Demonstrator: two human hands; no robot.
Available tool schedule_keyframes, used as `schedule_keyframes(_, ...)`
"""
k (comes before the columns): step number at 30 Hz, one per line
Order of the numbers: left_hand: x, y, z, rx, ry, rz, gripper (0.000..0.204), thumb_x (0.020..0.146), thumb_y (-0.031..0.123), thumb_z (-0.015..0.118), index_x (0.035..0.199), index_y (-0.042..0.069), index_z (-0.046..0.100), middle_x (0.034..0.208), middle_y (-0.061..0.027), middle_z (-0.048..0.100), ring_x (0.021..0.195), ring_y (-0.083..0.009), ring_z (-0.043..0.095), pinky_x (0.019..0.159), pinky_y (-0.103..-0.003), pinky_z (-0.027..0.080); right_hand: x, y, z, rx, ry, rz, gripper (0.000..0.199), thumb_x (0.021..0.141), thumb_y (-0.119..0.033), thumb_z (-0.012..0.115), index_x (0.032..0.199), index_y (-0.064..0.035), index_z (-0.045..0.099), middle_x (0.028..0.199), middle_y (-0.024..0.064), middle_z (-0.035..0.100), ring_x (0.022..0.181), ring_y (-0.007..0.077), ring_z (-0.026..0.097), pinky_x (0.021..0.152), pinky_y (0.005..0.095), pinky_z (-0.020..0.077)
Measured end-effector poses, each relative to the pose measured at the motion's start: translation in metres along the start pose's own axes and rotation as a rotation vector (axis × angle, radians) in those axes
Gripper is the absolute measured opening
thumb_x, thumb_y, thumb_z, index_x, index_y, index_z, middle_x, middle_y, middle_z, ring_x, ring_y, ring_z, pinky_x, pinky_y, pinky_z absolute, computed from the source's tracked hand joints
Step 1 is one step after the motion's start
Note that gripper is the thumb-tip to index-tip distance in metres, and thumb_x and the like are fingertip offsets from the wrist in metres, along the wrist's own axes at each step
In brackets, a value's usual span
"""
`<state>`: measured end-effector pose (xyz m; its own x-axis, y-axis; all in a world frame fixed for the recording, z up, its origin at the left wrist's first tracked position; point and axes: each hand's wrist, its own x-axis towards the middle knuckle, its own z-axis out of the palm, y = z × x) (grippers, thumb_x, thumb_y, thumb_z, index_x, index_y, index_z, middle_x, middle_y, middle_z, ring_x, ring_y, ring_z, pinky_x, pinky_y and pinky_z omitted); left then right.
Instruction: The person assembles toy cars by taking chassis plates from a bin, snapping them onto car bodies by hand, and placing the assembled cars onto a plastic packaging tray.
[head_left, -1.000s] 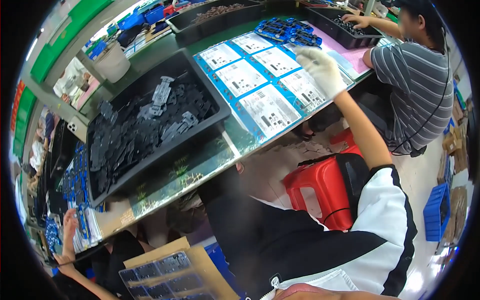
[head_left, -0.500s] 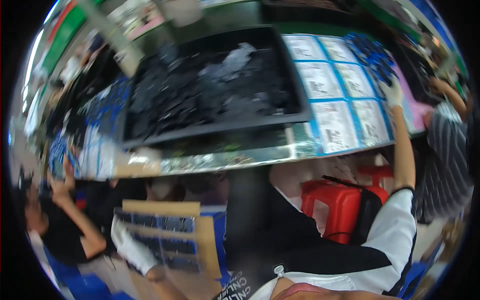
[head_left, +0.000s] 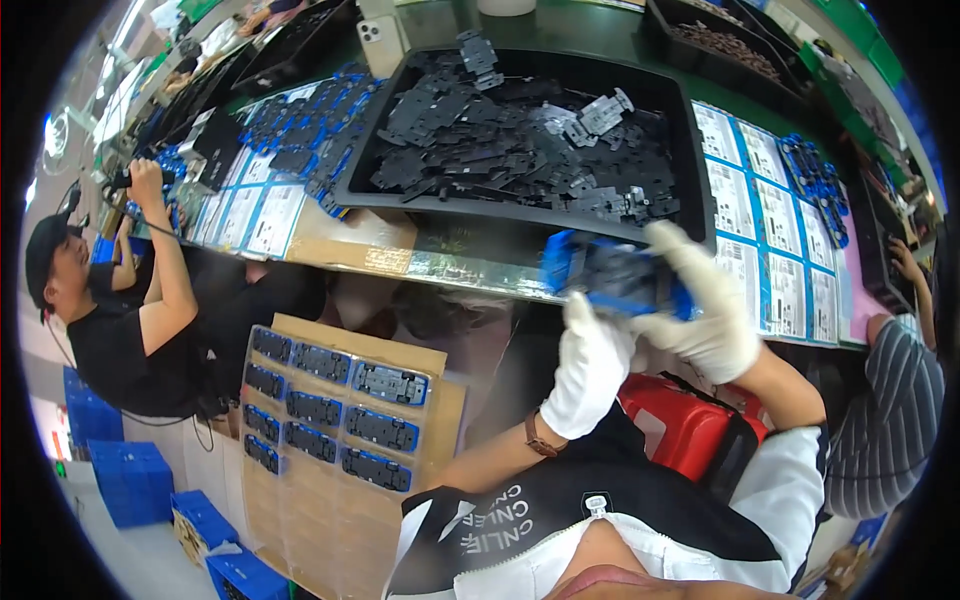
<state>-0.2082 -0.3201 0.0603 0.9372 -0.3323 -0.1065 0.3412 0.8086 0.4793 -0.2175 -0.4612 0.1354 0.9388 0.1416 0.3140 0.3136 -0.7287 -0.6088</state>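
My two hands, in white gloves, meet just in front of a large black tub (head_left: 520, 214). Between them is a blue toy car (head_left: 610, 275) with its dark underside facing up, slightly blurred. My left hand (head_left: 590, 365) grips its near side from below, thumb up against the edge. Wrapped round its right end is my right hand (head_left: 708, 315), fingers over the top. Loose black chassis plates (head_left: 440, 120) fill the tub in a heap. At lower left, several blue cars with black bottoms (head_left: 380, 428) lie in rows on a cardboard-backed tray (head_left: 330, 520).
More blue car bodies lie on printed sheets left (head_left: 310, 125) and right (head_left: 815, 190) of the tub. A phone (head_left: 380, 45) stands behind it. A red stool (head_left: 680, 425) is below the table edge. People work on both sides; blue bins (head_left: 130, 480) stand at far left.
My right hand has come back from the blue pile at the right, and my left has risen from the cardboard tray. Both now hold a blue car together. The view has shifted.
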Motion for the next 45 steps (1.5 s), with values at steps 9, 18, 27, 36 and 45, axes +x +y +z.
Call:
schedule_keyframes(9,0.018,0.072,-0.041,-0.08,0.266,0.119,0.057,0.101,0.058,0.041,0.132,0.01,0.046,0.119,-0.0131,0.056,0.105,-0.0286,0.058,0.098,-0.048,0.048,0.107,0.026,0.014,-0.307,-0.104,-0.057,0.036,0.084,-0.024,0.071,0.116,-0.0088,0.065,0.117,0.0145,0.063,0.109,0.0335,0.06,0.092,0.0412,0.0493)
schedule_keyframes(18,0.016,0.106,-0.023,-0.096,0.263,0.169,0.064,0.098,0.063,0.04,0.128,0.007,0.048,0.105,-0.0136,0.058,0.094,-0.0294,0.06,0.086,-0.05,0.052,0.231,0.159,0.003,-0.876,-0.232,-0.247,0.061,0.071,-0.013,0.078,0.128,-0.0175,0.058,0.125,0.0089,0.059,0.109,0.0321,0.062,0.094,0.0417,0.0524)
schedule_keyframes(27,0.03,0.1,-0.039,-0.056,0.183,0.142,0.069,0.098,0.064,0.041,0.138,0.006,0.042,0.115,-0.0154,0.055,0.102,-0.0299,0.058,0.095,-0.05,0.05,0.23,0.165,0.009,-0.919,-0.388,-0.221,0.051,0.081,-0.013,0.072,0.13,-0.0119,0.058,0.11,0.012,0.067,0.099,0.0322,0.065,0.085,0.0402,0.0549)
schedule_keyframes(36,0.029,0.097,-0.04,-0.046,0.178,0.088,0.07,0.097,0.063,0.043,0.136,0.005,0.044,0.115,-0.0161,0.056,0.104,-0.0303,0.058,0.096,-0.046,0.049,0.239,0.198,0.0,0.226,-0.239,0.151,0.03,0.082,0.004,0.064,0.105,-0.0118,0.075,0.105,0.007,0.072,0.096,0.0207,0.067,0.088,0.0296,0.0507)
schedule_keyframes(45,0.026,0.098,-0.041,-0.044,0.221,0.073,0.07,0.097,0.064,0.044,0.134,0.005,0.045,0.111,-0.0152,0.057,0.102,-0.0307,0.058,0.094,-0.049,0.049,0.223,0.144,0.014,-0.332,0.046,0.328,0.026,0.095,-0.029,0.057,0.104,-0.0111,0.073,0.1,0.014,0.071,0.097,0.0345,0.066,0.088,0.0408,0.0507)
